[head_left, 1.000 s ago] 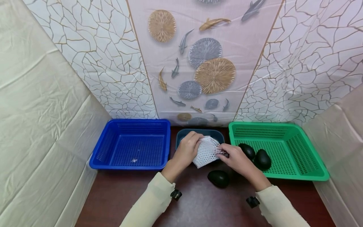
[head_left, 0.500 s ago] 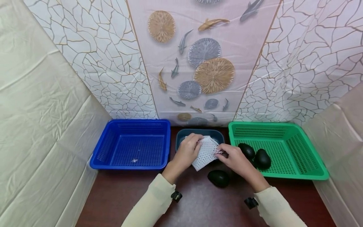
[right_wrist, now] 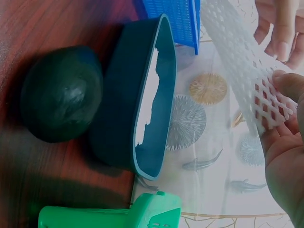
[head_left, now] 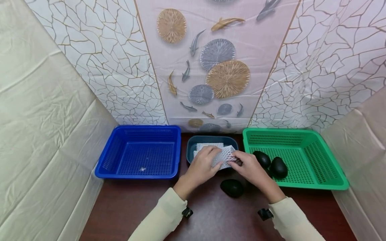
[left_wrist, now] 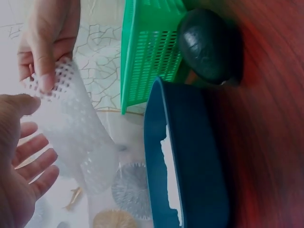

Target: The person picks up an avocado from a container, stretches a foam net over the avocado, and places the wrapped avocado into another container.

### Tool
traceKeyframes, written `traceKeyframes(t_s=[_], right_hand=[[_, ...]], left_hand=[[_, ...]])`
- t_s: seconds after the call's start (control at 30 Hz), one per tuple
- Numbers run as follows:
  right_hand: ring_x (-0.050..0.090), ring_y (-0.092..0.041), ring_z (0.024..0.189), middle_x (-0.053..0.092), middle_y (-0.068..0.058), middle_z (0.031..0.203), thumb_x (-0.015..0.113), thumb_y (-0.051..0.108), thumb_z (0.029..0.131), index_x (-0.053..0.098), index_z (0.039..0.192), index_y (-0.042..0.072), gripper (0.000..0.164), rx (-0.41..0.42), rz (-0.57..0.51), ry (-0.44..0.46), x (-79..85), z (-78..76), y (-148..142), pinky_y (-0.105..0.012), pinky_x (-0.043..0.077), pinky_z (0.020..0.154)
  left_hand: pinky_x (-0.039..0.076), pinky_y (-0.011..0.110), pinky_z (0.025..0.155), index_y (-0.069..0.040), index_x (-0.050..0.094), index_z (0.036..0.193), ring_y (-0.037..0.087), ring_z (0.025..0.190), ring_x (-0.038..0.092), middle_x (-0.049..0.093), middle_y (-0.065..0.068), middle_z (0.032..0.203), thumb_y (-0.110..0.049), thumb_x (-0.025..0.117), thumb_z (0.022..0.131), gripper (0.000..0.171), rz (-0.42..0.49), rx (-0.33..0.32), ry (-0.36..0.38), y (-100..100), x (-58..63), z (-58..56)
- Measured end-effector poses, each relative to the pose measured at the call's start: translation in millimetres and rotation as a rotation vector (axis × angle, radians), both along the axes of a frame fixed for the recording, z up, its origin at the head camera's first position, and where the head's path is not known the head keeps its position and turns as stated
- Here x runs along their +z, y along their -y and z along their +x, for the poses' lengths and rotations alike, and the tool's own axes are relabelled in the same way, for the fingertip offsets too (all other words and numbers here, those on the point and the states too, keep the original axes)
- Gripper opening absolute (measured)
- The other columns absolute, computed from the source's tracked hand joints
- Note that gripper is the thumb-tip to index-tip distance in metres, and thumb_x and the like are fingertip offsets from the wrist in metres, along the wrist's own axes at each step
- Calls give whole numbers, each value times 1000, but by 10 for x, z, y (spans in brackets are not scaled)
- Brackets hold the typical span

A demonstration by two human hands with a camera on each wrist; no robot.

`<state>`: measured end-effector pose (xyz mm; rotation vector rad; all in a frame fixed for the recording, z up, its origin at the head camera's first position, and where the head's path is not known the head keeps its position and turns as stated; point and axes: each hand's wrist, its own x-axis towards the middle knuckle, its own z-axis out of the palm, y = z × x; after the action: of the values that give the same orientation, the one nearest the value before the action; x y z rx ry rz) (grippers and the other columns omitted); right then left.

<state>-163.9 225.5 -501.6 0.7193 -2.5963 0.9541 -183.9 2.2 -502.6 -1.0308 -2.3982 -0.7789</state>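
A white foam net sleeve (head_left: 227, 154) is held up over a small dark teal bin (head_left: 191, 144). My right hand (head_left: 249, 166) pinches the sleeve's open end between thumb and fingers; the right wrist view shows the mesh edge (right_wrist: 273, 104) under that thumb. My left hand (head_left: 203, 166) is beside the same end, its thumb close to the mesh and its fingers apart and loosely bent in the left wrist view (left_wrist: 28, 161). More white foam netting (head_left: 208, 146) lies inside the bin. On the table in front of the bin rests a dark green avocado (head_left: 232, 188).
To the right stands a green basket (head_left: 319, 160) with dark avocados (head_left: 279, 168) near its left side. A blue basket (head_left: 135, 175) stands on the left, a small pale scrap (head_left: 143, 169) on its floor. Patterned cloth (head_left: 208, 110) hangs behind the bins.
My left hand has left the sleeve's far part and moved right, toward the end pinched by my right hand. The sleeve has swung up, uncovering netting in the bin.
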Motion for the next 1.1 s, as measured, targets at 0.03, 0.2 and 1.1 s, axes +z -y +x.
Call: traceKeyframes(t_s=[0.03, 0.2, 1.1], right_hand=[[53, -1, 67, 62, 5, 80, 81, 7, 88, 64, 89, 14, 19, -2, -3, 2, 4, 1, 7, -24, 50, 58], [66, -7, 74, 71, 0, 91, 81, 7, 88, 70, 100, 11, 16, 3, -13, 3, 27, 7, 37, -28, 58, 63], [72, -18, 89, 75, -7, 99, 86, 2, 78, 73, 107, 5, 31, 148, 179, -290, -12, -3, -107, -35, 61, 72]], left_hand=[[53, 37, 101, -7, 69, 125, 22, 114, 65, 68, 8, 122, -22, 76, 94, 35, -1, -3, -1, -7, -6, 7], [57, 34, 93, -8, 70, 120, 20, 105, 67, 70, 6, 113, -15, 73, 96, 25, 26, -6, 3, -36, -45, 21], [58, 29, 81, -6, 72, 109, 17, 92, 68, 71, 7, 101, -4, 71, 96, 14, 255, -3, 76, 18, -25, -10]])
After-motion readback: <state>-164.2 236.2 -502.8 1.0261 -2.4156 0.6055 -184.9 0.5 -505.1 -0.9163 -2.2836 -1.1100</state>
